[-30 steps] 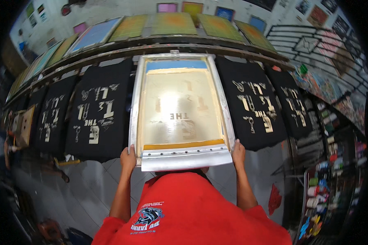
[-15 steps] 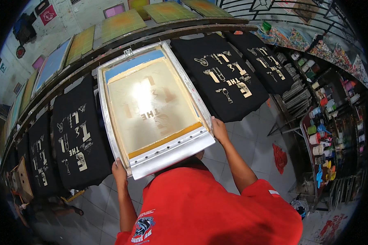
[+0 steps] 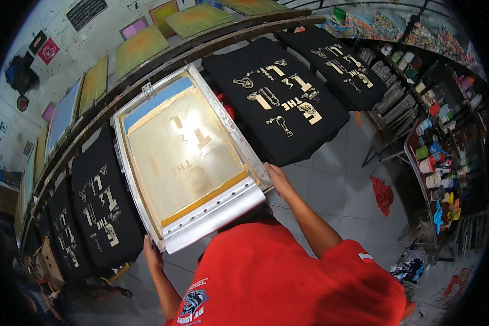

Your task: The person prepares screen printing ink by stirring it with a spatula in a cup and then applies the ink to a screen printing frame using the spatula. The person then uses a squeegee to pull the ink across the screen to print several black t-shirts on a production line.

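Note:
A screen printing frame (image 3: 129, 179) with a metal border and cream-coated mesh (image 3: 174, 141) lies tilted in front of me. Faint block lettering shows through the mesh, and a blue strip runs along its far end. Across the near end rests a wide metal squeegee (image 3: 214, 214) with an amber blade. My left hand (image 3: 152, 255) is closed on the frame's near left corner. At the near right corner my right hand (image 3: 277, 179) grips the border, its thumb along the side. Parts of the fingers of both hands are hidden under the frame.
Black shirts with cream prints lie on boards to the right (image 3: 277, 98) and left (image 3: 98, 201). A long rail (image 3: 201, 49) runs behind them. Ink tubs (image 3: 429, 163) crowd a rack at the right. A red cloth (image 3: 382, 195) lies on the tiled floor.
In the picture, the frame, the squeegee and both hands have shifted left and slightly down. The surroundings have shifted too as the view turned. Both hands keep their hold on the frame.

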The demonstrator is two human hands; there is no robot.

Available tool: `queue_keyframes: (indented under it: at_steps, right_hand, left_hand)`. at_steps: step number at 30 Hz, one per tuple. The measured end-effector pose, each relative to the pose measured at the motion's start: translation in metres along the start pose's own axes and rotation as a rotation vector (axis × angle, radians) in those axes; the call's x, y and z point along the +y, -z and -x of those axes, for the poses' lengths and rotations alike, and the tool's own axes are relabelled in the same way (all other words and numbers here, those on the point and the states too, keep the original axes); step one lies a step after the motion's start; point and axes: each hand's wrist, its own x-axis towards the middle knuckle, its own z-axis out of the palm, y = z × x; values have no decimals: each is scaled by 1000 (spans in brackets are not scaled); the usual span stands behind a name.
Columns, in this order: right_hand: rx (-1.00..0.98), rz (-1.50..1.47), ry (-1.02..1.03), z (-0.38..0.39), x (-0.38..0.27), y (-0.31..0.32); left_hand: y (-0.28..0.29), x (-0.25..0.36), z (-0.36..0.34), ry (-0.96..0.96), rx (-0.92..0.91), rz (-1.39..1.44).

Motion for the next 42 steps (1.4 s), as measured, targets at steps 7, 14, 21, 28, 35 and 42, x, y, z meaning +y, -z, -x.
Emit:
queue_keyframes:
  at_steps: [7, 14, 21, 28, 35, 42]
  right_hand:
    - [120, 267, 177, 3, 10, -9]
    - [182, 299, 238, 7, 2, -14]
    - [191, 331, 187, 7, 4, -5]
    - [-200, 1125, 850, 98, -84, -26]
    - [-436, 1363, 846, 91, -83, -55]
    - [-518, 1311, 840, 74, -134, -80]
  left_hand:
    - [-16, -27, -8, -127, 164, -106]
    - [-27, -17, 1, -200, 211, -225]
    - [-17, -27, -10, -206, 277, -333]
    - [-32, -4, 1, -67, 142, -304]
    - [-42, -3, 2, -125, 272, -428]
    - [-33, -12, -6, -193, 328, -416]
